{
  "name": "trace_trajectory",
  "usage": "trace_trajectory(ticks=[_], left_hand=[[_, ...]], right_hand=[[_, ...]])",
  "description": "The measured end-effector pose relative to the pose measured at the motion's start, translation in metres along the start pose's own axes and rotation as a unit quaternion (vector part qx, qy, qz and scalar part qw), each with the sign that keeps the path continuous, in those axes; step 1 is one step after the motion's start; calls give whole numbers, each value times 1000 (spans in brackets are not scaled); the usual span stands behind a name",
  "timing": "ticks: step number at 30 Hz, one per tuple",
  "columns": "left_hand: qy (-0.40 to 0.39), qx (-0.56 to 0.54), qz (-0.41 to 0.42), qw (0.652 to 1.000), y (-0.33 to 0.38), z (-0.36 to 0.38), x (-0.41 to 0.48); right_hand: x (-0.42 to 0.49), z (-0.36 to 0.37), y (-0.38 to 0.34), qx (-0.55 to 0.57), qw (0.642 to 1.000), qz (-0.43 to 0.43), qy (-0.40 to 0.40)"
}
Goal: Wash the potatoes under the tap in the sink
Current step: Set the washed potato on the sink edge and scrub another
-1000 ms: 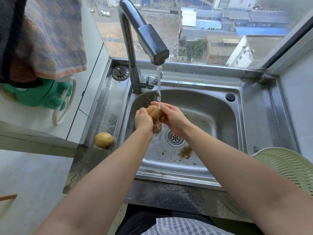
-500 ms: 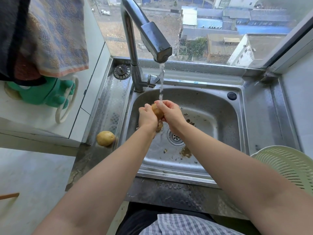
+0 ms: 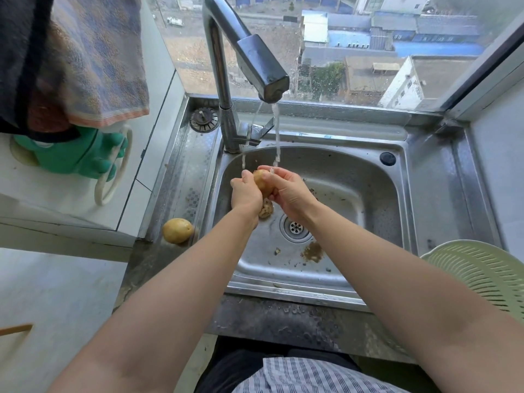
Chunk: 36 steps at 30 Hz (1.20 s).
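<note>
My left hand [image 3: 245, 192] and my right hand [image 3: 289, 191] both clasp one small yellow-brown potato [image 3: 262, 181] over the steel sink [image 3: 368, 211]. Water runs from the tap [image 3: 255, 61] straight onto my right fingers and the potato. Right below my hands a second, dirt-covered potato [image 3: 266, 209] lies on the sink floor near the drain [image 3: 295, 227]. A third potato [image 3: 177, 230] rests on the steel ledge to the left of the basin.
A pale green colander [image 3: 482, 276] sits at the right edge. Bits of dirt lie around the drain. A sink plug [image 3: 204, 119] lies at the back left. A towel [image 3: 93, 58] and green rubber gloves [image 3: 73, 154] hang at the left.
My hands have risen slightly toward the tap and closed tighter around the potato, which has turned between them. The water keeps running.
</note>
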<state>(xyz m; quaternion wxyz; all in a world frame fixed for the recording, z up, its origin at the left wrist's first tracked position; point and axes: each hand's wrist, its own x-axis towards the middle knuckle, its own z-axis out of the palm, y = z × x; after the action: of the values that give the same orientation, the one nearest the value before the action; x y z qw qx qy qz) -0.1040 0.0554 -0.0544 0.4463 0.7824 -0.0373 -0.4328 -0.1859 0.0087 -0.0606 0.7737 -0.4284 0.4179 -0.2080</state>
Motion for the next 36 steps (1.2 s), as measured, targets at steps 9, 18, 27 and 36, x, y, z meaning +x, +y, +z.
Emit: trace_trajectory(ticks=[9,18,27,36], left_hand=[[-46,-7,10,999,4,-3,2],[-189,15,-21,982,6,-6,-16],[-68,12,-15,998,9,-6,-13],[-112,63,45,991,4,3,-19]], right_hand=[[3,0,-4,-32,999,-11,39],[2,10,-12,-8,997,2,76],[1,7,-4,-50,997,-59,7],[-3,10,-11,-43,994,-17,95]])
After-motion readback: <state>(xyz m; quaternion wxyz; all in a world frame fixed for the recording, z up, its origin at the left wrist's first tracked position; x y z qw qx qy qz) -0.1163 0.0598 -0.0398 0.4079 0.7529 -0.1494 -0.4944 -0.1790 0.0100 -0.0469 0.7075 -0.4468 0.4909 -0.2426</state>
